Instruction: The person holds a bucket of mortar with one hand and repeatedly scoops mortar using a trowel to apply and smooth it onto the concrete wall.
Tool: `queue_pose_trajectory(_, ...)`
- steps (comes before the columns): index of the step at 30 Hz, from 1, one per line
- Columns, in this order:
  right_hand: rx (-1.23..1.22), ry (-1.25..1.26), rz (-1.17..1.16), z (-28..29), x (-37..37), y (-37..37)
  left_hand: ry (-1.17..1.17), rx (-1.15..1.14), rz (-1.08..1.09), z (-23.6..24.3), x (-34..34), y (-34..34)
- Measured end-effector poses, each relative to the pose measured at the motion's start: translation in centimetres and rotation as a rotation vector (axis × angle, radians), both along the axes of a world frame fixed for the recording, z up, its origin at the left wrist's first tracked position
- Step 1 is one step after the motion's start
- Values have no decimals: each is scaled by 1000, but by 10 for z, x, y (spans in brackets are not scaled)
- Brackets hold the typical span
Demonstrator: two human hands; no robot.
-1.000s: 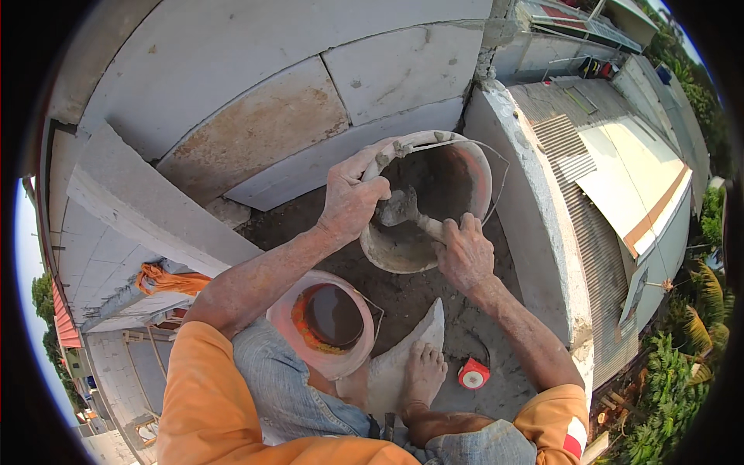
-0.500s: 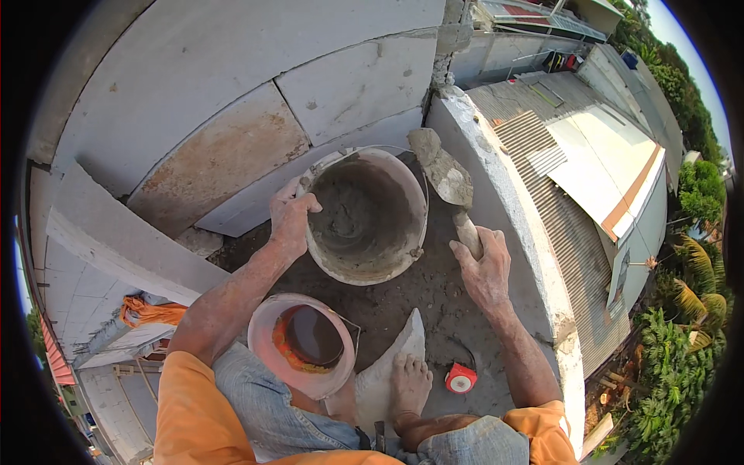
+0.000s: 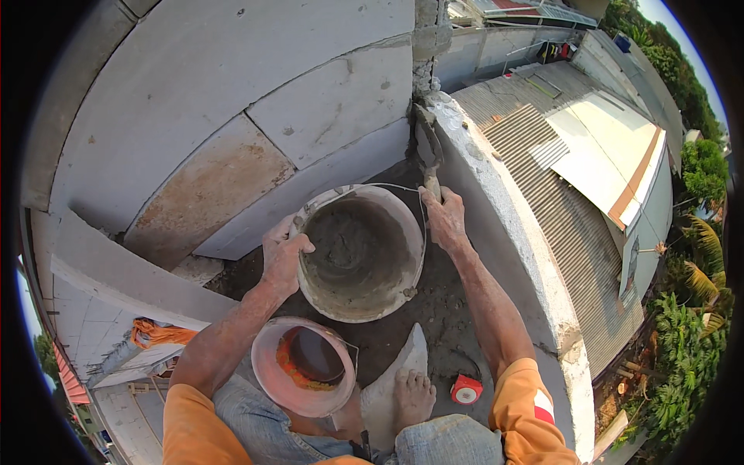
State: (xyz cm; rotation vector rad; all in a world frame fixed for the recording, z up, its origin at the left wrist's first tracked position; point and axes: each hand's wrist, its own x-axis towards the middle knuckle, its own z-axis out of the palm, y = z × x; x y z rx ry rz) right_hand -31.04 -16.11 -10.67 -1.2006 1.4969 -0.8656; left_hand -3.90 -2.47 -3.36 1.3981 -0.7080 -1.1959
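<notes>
My left hand grips the left rim of a pale bucket, thumb over the edge. Wet grey mortar coats its bottom and inner sides. My right hand is closed round the handle of a trowel, whose blade points away from me into the corner where the tall block wall meets the low wall. A dark smear shows on the blade, and I cannot tell whether its tip touches the corner.
A pinkish bucket holding dark water stands near my legs. By my bare foot lie a pale pointed slab and a red tape measure. Beyond the low wall is a corrugated roof. An orange cloth hangs at the left.
My right hand has moved the trowel forward and left, from beside the bucket to the wall corner; its blade carries less mortar. My left hand stays on the bucket rim.
</notes>
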Motion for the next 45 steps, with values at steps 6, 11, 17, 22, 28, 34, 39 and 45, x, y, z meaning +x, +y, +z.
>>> queue_pose_trajectory(6, -96, -52, 39, -56, 11, -45, -48, 18, -9, 4, -8, 10)
queue_pose_trajectory(11, -10, -229, 54, -64, 9, -44, 22, 63, -47, 21, -13, 14)
queue_pose_trajectory(17, -227, 181, -60, -50, 26, -28, -2, 73, -120, 14, -5, 20)
queue_pose_trajectory(22, -187, 332, -133, -42, 27, -13, -20, 58, -99, 23, -5, 21)
queue_pose_trajectory(28, -1, 200, -19, 4, 14, -24, -11, 53, -100, 21, 3, 23)
queue_pose_trajectory(34, 129, 56, -35, 58, 19, -10, -34, 70, -140, 27, 10, 27)
queue_pose_trajectory(39, -126, 275, -42, 23, 2, 6, 40, 100, -148, 27, 14, 29)
queue_pose_trajectory(45, -28, 265, 72, 18, 9, 2, 19, 118, -140, 14, 21, 32)
